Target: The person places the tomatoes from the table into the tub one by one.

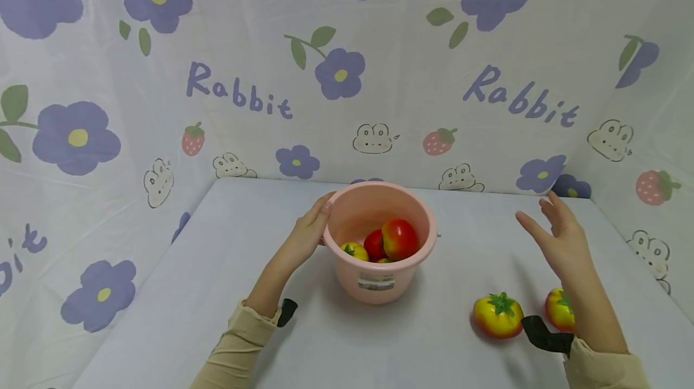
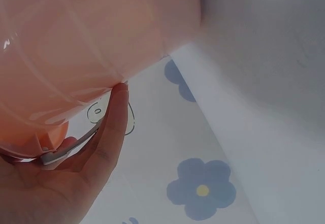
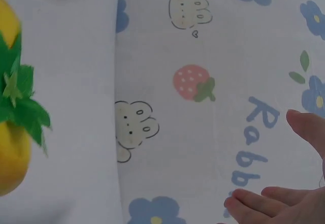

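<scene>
My left hand (image 1: 301, 237) grips the left rim of a pink plastic bucket (image 1: 374, 288), its thumb over the edge. In the left wrist view, the fingers (image 2: 109, 137) lie against the bucket's outer wall, beside its grey handle (image 2: 73, 147). Inside the bucket are a large red fruit (image 1: 400, 239), another red fruit (image 1: 374, 245) and a yellow fruit with a green calyx (image 1: 355, 250), with part of one more below. My right hand (image 1: 565, 245) is raised with its fingers spread, holding nothing. Nearer me stands a yellow-and-red fruit with green leaves (image 1: 497, 317).
A second yellow-and-red fruit (image 1: 558, 309) lies partly hidden behind my right forearm. The white tabletop (image 1: 179, 292) runs back to a patterned cloth (image 1: 325, 118), which also hangs at both sides. Each wrist carries a black strap piece (image 1: 544, 336).
</scene>
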Demonstrator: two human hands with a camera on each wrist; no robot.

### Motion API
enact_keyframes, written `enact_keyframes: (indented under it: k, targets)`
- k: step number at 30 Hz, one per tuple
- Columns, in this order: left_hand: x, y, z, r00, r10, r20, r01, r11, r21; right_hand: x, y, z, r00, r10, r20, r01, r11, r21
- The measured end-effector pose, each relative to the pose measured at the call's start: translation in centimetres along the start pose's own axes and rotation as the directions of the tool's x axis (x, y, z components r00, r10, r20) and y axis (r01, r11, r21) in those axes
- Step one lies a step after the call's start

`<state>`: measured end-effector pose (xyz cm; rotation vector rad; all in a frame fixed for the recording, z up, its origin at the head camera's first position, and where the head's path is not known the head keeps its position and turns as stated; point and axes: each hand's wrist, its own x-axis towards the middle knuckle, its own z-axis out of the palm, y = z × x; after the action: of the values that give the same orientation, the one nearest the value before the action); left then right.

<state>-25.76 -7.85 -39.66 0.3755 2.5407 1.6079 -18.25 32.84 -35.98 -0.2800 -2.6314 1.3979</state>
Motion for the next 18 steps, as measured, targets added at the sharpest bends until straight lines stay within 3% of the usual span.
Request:
enact_keyframes:
  k: [11, 18]
  targets:
    - [-0.1, 0.0, -0.1, 1.000, 0.005, -0.001, -0.005, 1.000, -0.008, -1.1, 4.0, -1.3, 0.995, 0.091, -0.042, -0.091, 0.996, -0.019]
    - [-0.1, 0.0, -0.1, 1.000, 0.007, 0.002, -0.007, 1.000, -0.004, -1.5, 6.5, -1.9, 0.976, 0.208, -0.069, -0.209, 0.978, -0.015]
